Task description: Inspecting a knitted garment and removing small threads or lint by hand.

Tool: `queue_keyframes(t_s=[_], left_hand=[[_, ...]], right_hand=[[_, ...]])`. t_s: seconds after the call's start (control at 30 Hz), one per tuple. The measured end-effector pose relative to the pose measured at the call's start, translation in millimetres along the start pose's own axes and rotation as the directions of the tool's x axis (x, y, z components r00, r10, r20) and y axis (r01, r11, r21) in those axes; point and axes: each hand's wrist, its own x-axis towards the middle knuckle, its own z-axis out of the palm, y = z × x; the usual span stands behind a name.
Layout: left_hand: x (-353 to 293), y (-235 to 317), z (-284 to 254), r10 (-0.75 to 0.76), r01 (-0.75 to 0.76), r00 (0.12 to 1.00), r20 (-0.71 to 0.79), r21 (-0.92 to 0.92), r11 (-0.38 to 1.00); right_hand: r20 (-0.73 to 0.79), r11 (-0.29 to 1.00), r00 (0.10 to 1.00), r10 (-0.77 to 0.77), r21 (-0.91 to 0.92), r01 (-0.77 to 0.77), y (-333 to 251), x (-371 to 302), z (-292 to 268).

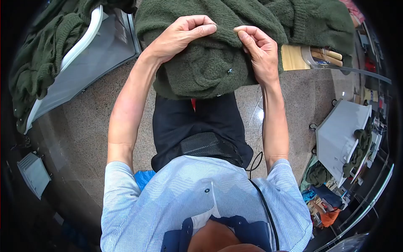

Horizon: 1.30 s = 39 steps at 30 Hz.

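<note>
A dark green knitted sweater [205,69] lies bunched in front of me, and its near edge hangs over the table edge above my lap. My left hand [187,35] is closed, with thumb and forefinger pinching a fold of the knit. A short way to its right, my right hand [261,50] is closed too, its thumb and forefinger pinched at the same fold. The knit between the two pinches runs as a raised edge. Small pale specks show on the lower part of the sweater; what they are is too small to tell.
A grey bin [92,59] at the left has more green knitwear [46,63] over its rim. Right of the sweater, wooden-handled tools [327,56] lie by a yellow board [295,58]. A wheeled grey bin [342,134] stands at the right. Speckled floor [105,94] lies below.
</note>
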Motion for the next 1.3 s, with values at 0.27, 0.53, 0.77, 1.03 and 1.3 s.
queue_keyframes(t_s=[0.27, 0.53, 0.77, 1.03, 1.3], left_hand=[[7, 16, 33, -0.009, 0.016, 0.997, -0.073, 0.097, 0.995], [10, -7, 37, 0.239, -0.168, 0.956, -0.171, 0.347, 0.923], [14, -10, 40, 0.187, -0.091, 0.954, -0.233, 0.369, 0.925], [13, 0, 38, 0.075, -0.006, 0.986, -0.148, 0.422, 0.907], [12, -23, 29, 0.103, -0.032, 0.978, -0.179, 0.363, 0.931]], right_hand=[[0.058, 0.992, 0.998, -0.016, 0.126, 0.008, 0, -2, -7], [-0.094, 0.989, 0.985, -0.146, -0.007, 0.146, 14, -8, 11], [-0.255, 0.973, 0.948, -0.191, 0.081, 0.218, 16, -3, 23], [-0.233, 0.980, 0.966, -0.114, 0.134, 0.148, 18, -1, 15], [0.215, 0.689, 0.852, -0.477, -0.511, 0.514, -10, -48, -13]])
